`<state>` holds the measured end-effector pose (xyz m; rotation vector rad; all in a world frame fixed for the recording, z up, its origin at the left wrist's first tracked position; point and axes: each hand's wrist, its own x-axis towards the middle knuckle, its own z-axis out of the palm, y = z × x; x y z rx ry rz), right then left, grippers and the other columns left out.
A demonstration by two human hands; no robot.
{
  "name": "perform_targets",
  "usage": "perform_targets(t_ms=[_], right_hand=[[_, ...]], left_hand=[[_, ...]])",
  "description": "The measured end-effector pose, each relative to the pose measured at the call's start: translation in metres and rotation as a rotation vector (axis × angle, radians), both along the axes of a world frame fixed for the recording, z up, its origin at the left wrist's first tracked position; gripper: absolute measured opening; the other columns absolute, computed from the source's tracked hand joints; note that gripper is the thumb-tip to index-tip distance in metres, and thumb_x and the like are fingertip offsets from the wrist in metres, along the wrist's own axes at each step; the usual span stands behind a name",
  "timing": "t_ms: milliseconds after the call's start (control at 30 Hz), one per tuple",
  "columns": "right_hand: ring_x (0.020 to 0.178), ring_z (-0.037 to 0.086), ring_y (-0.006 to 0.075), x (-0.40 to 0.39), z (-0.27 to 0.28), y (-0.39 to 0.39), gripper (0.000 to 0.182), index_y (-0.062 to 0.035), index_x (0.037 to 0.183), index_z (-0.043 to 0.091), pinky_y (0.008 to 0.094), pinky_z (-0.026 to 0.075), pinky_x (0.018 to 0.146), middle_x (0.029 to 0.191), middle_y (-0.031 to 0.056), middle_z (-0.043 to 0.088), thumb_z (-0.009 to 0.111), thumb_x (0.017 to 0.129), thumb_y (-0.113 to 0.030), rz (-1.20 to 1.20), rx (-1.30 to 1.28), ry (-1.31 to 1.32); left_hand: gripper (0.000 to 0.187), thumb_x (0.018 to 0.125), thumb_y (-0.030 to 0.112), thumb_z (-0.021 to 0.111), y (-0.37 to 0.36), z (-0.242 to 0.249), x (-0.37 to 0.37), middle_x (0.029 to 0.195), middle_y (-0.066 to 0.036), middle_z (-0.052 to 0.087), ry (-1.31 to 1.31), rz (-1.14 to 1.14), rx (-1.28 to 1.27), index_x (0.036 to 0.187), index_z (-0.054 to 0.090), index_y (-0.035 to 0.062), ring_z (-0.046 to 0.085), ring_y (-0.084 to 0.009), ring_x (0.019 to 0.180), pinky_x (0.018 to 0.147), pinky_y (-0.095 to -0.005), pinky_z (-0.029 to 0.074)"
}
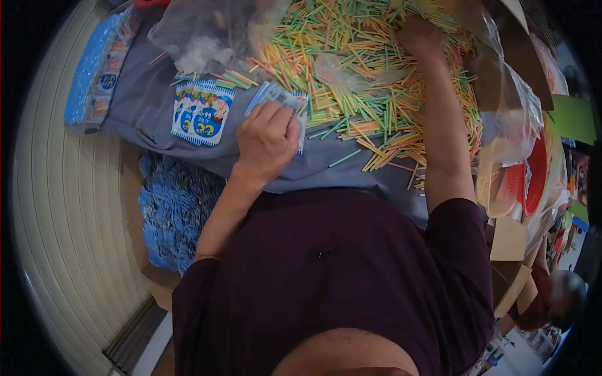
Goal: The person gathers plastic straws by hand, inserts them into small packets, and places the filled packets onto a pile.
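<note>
Sticks, thin and multicoloured, surround the right hand. The left hand curls over a packet; neither grip is clear.

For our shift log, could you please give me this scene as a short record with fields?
left hand: left hand, fingers curled, over printed packets
right hand: right hand, in the pile of sticks; fingertips hidden
stick colours: green, yellow, orange
surface: grey cloth
left of left hand: fanned packets
below those: carton of blue wrappers
far right: red basket
</note>
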<state>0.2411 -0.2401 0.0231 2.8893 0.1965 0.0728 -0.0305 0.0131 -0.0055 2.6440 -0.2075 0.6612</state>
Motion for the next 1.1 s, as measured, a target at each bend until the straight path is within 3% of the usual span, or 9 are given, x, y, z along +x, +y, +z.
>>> perform_targets(t_ms=[100,167,233,367,433,600,800,967,1100], right_hand=[[0.100,0.066,0.0347,0.027,-0.042,-0.043,0.046,-0.0150,0.134,0.060,0.0521,0.053,0.083,0.116,0.0189,0.067,0.048,0.099,-0.042,0.177,0.010,-0.191],[0.100,0.066,0.0337,0.020,-0.011,-0.040,0.048,-0.0167,0.143,0.051,0.0517,0.053,0.080,0.116,0.0182,0.068,0.048,0.100,-0.039,0.027,0.157,0.208],[0.104,0.066,0.0351,0.055,-0.049,-0.074,0.064,-0.0272,0.155,0.029,0.0494,0.054,0.083,0.134,0.0158,0.060,0.051,0.098,-0.044,0.100,-0.007,0.070],[0.108,0.065,0.0358,0.024,-0.029,-0.065,0.059,-0.0258,0.153,0.034,0.0499,0.052,0.087,0.134,0.0165,0.060,0.047,0.100,-0.047,-0.021,-0.160,0.135],[0.114,0.062,0.0361,0.022,-0.039,-0.076,0.057,-0.0222,0.151,0.039,0.0508,0.050,0.091,0.133,0.0183,0.060,0.042,0.101,-0.048,0.087,-0.059,-0.089],[0.120,0.059,0.0364,-0.003,-0.029,-0.069,0.059,-0.0149,0.148,0.043,0.0496,0.047,0.098,0.133,0.0191,0.059,0.039,0.101,-0.051,0.049,0.171,-0.055],[0.119,0.059,0.0376,0.005,-0.044,-0.102,0.053,-0.0112,0.142,0.052,0.0517,0.048,0.096,0.132,0.0191,0.060,0.045,0.102,-0.045,0.217,0.495,-0.186],[0.109,0.064,0.0367,0.014,-0.062,-0.111,0.047,-0.0131,0.138,0.056,0.0513,0.050,0.090,0.121,0.0203,0.065,0.046,0.103,-0.043,0.310,0.531,-0.115],[0.091,0.069,0.0374,-0.020,-0.049,-0.094,0.043,-0.0145,0.135,0.058,0.0515,0.053,0.080,0.103,0.0180,0.071,0.049,0.102,-0.041,0.232,0.425,-0.287]], left_hand=[[0.011,0.068,0.004,0.070,0.003,-0.007,-0.006,0.078,-0.006,0.058,-0.135,-0.079,-0.068,0.075,0.061,0.0070,0.060,-0.0271,0.075,0.061,-0.0386,0.050],[0.015,0.067,0.003,0.073,0.002,-0.007,-0.018,0.079,-0.006,0.060,-0.075,-0.040,-0.061,0.081,0.066,0.0053,0.061,-0.0274,0.076,0.064,-0.0383,0.050],[0.015,0.069,0.003,0.075,-0.001,-0.005,-0.019,0.081,-0.007,0.062,-0.058,-0.084,-0.139,0.081,0.067,0.0050,0.062,-0.0263,0.080,0.065,-0.0373,0.051],[0.011,0.071,0.003,0.075,0.006,-0.011,-0.013,0.083,-0.006,0.064,-0.078,-0.130,-0.248,0.080,0.068,0.0048,0.063,-0.0256,0.081,0.064,-0.0375,0.051],[0.010,0.073,0.004,0.075,0.017,-0.015,-0.008,0.082,-0.006,0.064,-0.071,-0.126,-0.348,0.080,0.068,0.0047,0.062,-0.0255,0.080,0.064,-0.0373,0.051],[0.017,0.072,0.007,0.079,0.007,-0.010,-0.012,0.088,-0.006,0.065,-0.054,-0.095,-0.103,0.086,0.070,0.0036,0.062,-0.0265,0.079,0.066,-0.0356,0.051],[0.039,0.069,0.001,0.074,0.039,0.015,-0.020,0.105,-0.011,0.066,0.184,-0.296,-0.529,0.108,0.070,0.0055,0.063,-0.0297,0.093,0.081,-0.0380,0.052],[0.051,0.067,-0.003,0.064,0.061,0.009,-0.001,0.122,-0.011,0.064,0.038,-0.431,0.090,0.117,0.067,0.0072,0.059,-0.0333,0.110,0.091,-0.0410,0.049],[0.045,0.068,-0.004,0.063,0.059,0.003,0.013,0.123,-0.010,0.065,0.131,-0.452,0.197,0.112,0.067,0.0031,0.060,-0.0294,0.108,0.084,-0.0417,0.049]])
